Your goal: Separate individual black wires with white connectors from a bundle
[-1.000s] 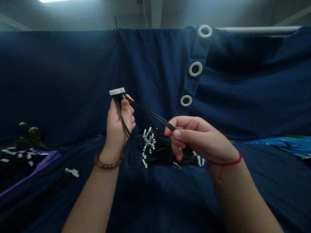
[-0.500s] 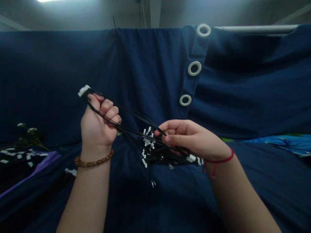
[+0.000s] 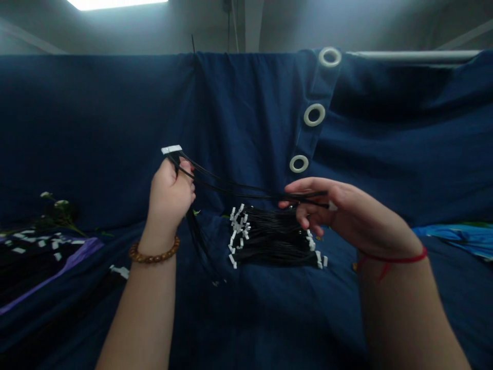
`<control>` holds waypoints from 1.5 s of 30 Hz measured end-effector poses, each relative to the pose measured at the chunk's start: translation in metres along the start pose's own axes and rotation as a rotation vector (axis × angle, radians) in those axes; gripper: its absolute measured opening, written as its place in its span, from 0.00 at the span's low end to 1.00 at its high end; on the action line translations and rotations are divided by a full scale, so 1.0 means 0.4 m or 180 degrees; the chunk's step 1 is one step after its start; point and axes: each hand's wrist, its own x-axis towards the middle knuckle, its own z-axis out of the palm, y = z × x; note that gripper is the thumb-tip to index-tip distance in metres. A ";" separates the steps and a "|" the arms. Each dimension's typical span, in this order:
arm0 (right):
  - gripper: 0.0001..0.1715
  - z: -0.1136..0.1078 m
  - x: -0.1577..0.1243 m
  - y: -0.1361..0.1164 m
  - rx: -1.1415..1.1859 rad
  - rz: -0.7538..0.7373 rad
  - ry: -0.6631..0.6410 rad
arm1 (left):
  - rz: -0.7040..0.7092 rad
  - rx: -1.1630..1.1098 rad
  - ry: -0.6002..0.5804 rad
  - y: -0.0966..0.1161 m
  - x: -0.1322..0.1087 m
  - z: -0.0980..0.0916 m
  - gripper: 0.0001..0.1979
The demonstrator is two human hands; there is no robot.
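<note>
Fingers (image 3: 185, 167) of the left hand (image 3: 169, 194) curled narrow, pinching a white multi-pin connector (image 3: 171, 149) at the end of a black wire harness (image 3: 227, 189). Right hand (image 3: 346, 213) sits at about 2 o'clock from the left hand, fingers (image 3: 304, 218) extended and close together, with the harness wires running through them. A white tip (image 3: 332, 206) pokes out just past those fingers. Wires span the gap between the 2 hands, and a few strands (image 3: 198, 241) hang down below the left hand.

Main bundle of black wires (image 3: 269, 241) lies on navy cloth (image 3: 269, 313) at 12 o'clock, just below the right fingers and not touching them, with white terminals (image 3: 239, 226) along both ends.

Wooden bead bracelet (image 3: 154, 253) on left wrist, red string (image 3: 393, 259) on right. At 9 o'clock: another wire pile (image 3: 23, 272) on purple cloth (image 3: 65, 262), plus a green sprig (image 3: 57, 208). Blue patterned cloth (image 3: 454, 239) at 3 o'clock. Navy curtain (image 3: 250, 118) behind, 3 grommets (image 3: 314, 115) visible.
</note>
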 end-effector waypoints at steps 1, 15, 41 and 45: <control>0.21 -0.004 -0.002 -0.002 -0.0130 -0.0025 0.0056 | 0.0076 0.0054 0.0007 -0.002 0.002 0.003 0.06; 0.06 -0.004 0.014 -0.001 0.0045 -0.1452 0.1362 | 0.0144 -0.0276 -0.0273 0.021 -0.011 0.015 0.08; 0.12 0.077 0.035 0.027 -0.1438 -0.1167 0.0810 | -0.0858 0.0087 -0.3164 0.009 -0.122 0.103 0.11; 0.12 0.075 0.040 0.025 -0.1128 -0.0816 0.0628 | -0.0860 0.0090 -0.3285 0.007 -0.119 0.103 0.12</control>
